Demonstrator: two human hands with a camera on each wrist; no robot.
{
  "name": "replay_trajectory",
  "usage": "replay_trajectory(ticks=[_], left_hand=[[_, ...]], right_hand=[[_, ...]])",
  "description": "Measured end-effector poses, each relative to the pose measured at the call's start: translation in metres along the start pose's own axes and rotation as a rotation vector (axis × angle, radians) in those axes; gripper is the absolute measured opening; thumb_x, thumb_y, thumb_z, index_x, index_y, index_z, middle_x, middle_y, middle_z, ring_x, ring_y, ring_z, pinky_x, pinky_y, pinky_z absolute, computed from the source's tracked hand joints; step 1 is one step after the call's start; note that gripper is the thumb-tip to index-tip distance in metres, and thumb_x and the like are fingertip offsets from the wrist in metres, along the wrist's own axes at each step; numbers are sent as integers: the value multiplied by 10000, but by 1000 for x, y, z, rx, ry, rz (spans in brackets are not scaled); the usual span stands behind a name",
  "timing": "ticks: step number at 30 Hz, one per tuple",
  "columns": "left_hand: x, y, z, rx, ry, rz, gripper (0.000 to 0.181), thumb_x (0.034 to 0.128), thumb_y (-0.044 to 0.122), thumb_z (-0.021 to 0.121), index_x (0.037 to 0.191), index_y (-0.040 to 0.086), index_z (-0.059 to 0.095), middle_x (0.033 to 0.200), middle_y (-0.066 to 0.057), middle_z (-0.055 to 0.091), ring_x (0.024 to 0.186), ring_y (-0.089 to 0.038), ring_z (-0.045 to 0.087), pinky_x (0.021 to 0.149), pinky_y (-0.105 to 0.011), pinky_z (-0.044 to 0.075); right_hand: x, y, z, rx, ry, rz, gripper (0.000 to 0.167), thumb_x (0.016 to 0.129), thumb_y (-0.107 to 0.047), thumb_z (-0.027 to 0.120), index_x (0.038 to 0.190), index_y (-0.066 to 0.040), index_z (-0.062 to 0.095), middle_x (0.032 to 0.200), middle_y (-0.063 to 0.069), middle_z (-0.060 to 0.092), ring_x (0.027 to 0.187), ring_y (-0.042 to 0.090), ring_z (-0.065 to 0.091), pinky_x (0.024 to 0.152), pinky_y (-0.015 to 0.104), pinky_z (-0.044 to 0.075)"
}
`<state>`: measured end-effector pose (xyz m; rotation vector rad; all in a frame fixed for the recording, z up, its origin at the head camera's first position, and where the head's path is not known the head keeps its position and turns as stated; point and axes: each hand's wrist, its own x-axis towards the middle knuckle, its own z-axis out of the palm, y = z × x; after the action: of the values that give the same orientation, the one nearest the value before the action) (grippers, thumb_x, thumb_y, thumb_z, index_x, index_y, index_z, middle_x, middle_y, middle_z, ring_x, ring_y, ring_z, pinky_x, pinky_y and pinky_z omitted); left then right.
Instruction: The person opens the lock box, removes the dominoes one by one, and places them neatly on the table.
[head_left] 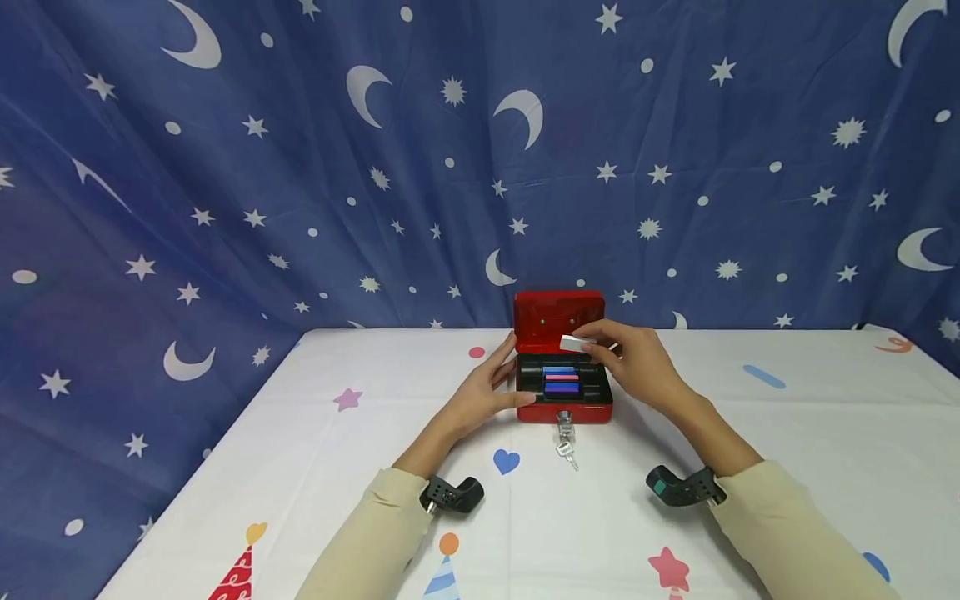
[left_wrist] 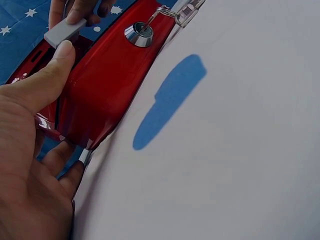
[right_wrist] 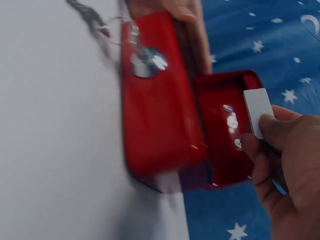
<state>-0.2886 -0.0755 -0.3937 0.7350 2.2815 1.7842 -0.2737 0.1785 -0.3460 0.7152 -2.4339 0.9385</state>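
Note:
A red metal box point(head_left: 565, 413) stands on the table, its lid point(head_left: 558, 317) raised and its black tray point(head_left: 597, 385) holding several blue, pink and purple blocks point(head_left: 561, 388). My right hand point(head_left: 637, 362) pinches a small white block point(head_left: 573, 342) above the tray's back edge; the right wrist view shows that block point(right_wrist: 257, 107) between thumb and fingers. My left hand point(head_left: 480, 396) grips the box's left side, thumb on the front rim and fingers behind. From the lock point(left_wrist: 139, 34) at the front hangs a ring with keys point(head_left: 567, 452).
The table has a white cloth point(head_left: 322, 467) printed with coloured shapes. Behind it hangs a blue curtain point(head_left: 420, 200) with moons and stars, close to the raised lid.

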Motion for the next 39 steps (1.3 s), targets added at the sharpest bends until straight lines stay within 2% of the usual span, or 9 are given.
replay_trajectory(ticks=[7,11,17,23,27,33,35,39], left_hand=[[-1,1,0,-8,9,-13,956,799,149,780,1538,249,182,1573,102,156,1374,-161,328,1104,-357,290],[0,0,0,7,5,1,962,795,164,784,1539,245,180,1572,97,160,1371,-163,333,1101,-352,295],[1,-1,-1,6,3,19,953,802,151,778,1540,230,181,1577,76,155,1376,-177,326,1102,-352,293],[0,-1,0,21,12,0,954,797,165,783,1538,249,189,1572,91,167,1373,-175,332,1099,-354,299],[0,-2,0,24,11,-12,953,800,169,779,1539,251,182,1574,84,167,1375,-186,331,1101,-372,298],[0,0,0,14,0,-3,953,807,126,765,1538,233,163,1581,45,139,1386,-226,307,1112,-404,273],[0,1,0,16,0,-4,954,806,125,766,1538,229,163,1582,45,138,1385,-222,310,1112,-397,274],[-1,1,0,29,8,-8,952,802,154,773,1539,235,176,1576,67,164,1374,-190,333,1102,-363,295]], right_hand=[[-1,9,-22,5,44,15,229,880,-39,678,1096,-111,701,839,10,697,695,131,646,616,284,521],[-2,14,-33,19,61,66,214,896,-67,667,1103,-106,701,807,21,688,708,156,635,563,247,487],[-5,20,-46,23,63,166,225,925,-124,643,1144,-117,694,873,56,688,762,197,623,584,233,494],[-11,36,-50,14,46,238,250,952,-193,611,1182,-123,678,879,90,683,806,265,619,602,256,491],[-16,47,-50,25,39,297,276,958,-248,601,1194,-125,672,888,124,681,818,256,609,618,269,492],[-24,62,-49,22,31,384,272,950,-228,614,1181,-98,679,850,127,660,796,277,578,576,351,478],[-27,66,-49,17,16,412,270,945,-219,623,1177,-94,682,841,109,653,784,273,569,562,335,469],[-33,75,-49,-2,-25,413,273,944,-207,624,1175,-71,679,846,99,657,768,254,563,580,257,445]])
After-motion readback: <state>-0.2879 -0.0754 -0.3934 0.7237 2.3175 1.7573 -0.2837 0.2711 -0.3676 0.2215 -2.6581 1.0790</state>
